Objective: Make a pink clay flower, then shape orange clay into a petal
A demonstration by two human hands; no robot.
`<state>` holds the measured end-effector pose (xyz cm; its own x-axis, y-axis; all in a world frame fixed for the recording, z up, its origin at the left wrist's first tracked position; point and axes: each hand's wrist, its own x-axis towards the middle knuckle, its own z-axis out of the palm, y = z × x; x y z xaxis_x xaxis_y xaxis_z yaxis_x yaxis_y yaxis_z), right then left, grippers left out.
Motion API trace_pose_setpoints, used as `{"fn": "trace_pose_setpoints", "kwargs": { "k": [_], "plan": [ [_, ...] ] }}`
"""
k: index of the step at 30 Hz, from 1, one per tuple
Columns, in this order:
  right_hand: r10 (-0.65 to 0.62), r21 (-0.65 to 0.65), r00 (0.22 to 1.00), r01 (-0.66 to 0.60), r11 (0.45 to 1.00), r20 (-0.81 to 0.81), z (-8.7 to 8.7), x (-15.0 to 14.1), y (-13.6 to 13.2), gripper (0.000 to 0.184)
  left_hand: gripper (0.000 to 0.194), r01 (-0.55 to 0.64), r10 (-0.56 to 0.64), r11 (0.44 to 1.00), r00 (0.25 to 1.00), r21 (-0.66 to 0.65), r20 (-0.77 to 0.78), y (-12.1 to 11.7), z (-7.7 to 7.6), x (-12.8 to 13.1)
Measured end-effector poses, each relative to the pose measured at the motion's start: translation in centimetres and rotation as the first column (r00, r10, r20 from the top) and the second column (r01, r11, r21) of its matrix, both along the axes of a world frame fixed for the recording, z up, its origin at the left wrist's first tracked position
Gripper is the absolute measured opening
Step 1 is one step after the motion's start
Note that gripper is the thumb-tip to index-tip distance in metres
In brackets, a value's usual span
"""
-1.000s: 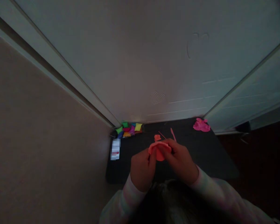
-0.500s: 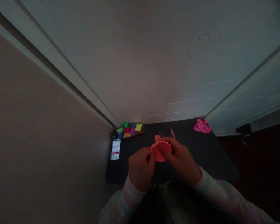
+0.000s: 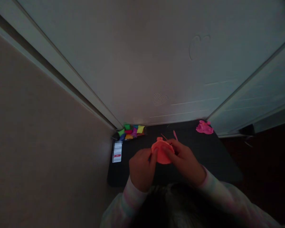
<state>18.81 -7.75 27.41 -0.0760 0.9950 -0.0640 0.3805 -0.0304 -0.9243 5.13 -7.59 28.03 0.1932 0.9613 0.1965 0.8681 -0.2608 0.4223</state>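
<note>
Between my two hands is a flattened, roundish piece of orange-pink modelling clay [image 3: 163,157], held above the dark table. My left hand [image 3: 142,167] pinches its left edge, thumb on the near face. On the right edge, my right hand [image 3: 185,160] grips it with the thumb pressed against the face and the fingers behind. A smaller lump of the same clay [image 3: 159,138] lies on the table just beyond, partly hidden by the held piece. Close to my right fingers rest a thin stick [image 3: 163,136] and a pink modelling tool [image 3: 175,135].
Several colourful clay packets [image 3: 129,132] sit at the table's back left, with a phone [image 3: 117,152] in front of them. A bright pink clay shape [image 3: 204,127] lies at the back right corner of the dark table [image 3: 211,158]. A pale panel [image 3: 137,63] rises behind.
The clay's upper rim, folded toward me earlier, now lies flatter and more of its face shows. My left hand has shifted slightly left; both hands keep their hold.
</note>
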Motion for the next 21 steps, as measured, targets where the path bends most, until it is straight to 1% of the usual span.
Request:
{"fn": "trace_pose_setpoints", "kwargs": {
  "k": [3,6,9,12,15,17,21],
  "plan": [
    [-0.010,-0.009,1.000,0.010,1.000,0.008,-0.08,0.19,-0.11,0.022,0.023,0.020,-0.016,0.999,0.996,-0.043,0.088,0.02,0.04,-0.05],
    [0.007,-0.024,1.000,-0.007,1.000,0.015,-0.09,0.21,-0.24,0.022,0.023,0.017,-0.010,0.999,0.983,-0.039,0.183,-0.02,0.07,-0.10],
    [0.024,-0.010,0.997,-0.023,1.000,0.079,0.04,0.21,-0.27,0.023,0.022,0.003,0.004,0.999,0.980,-0.033,0.198,-0.07,0.07,-0.15],
    [0.028,0.035,0.991,-0.033,0.999,0.134,0.11,0.34,-0.17,0.022,0.023,0.010,-0.002,0.999,0.987,-0.050,0.160,-0.06,0.04,-0.18],
    [0.011,0.108,0.995,-0.021,0.994,0.100,-0.03,0.52,-0.02,0.018,0.023,0.041,-0.030,0.996,0.990,-0.074,0.140,0.02,-0.07,-0.18],
    [0.009,0.109,0.997,-0.016,0.994,0.070,-0.16,0.58,0.03,0.016,0.022,0.051,-0.037,0.996,0.984,-0.076,0.173,0.05,-0.18,-0.17],
    [0.038,0.052,0.997,-0.042,0.998,0.073,-0.12,0.48,-0.08,0.018,0.021,0.030,-0.011,0.998,0.952,-0.057,0.306,-0.01,-0.26,-0.25]
  ]
}}
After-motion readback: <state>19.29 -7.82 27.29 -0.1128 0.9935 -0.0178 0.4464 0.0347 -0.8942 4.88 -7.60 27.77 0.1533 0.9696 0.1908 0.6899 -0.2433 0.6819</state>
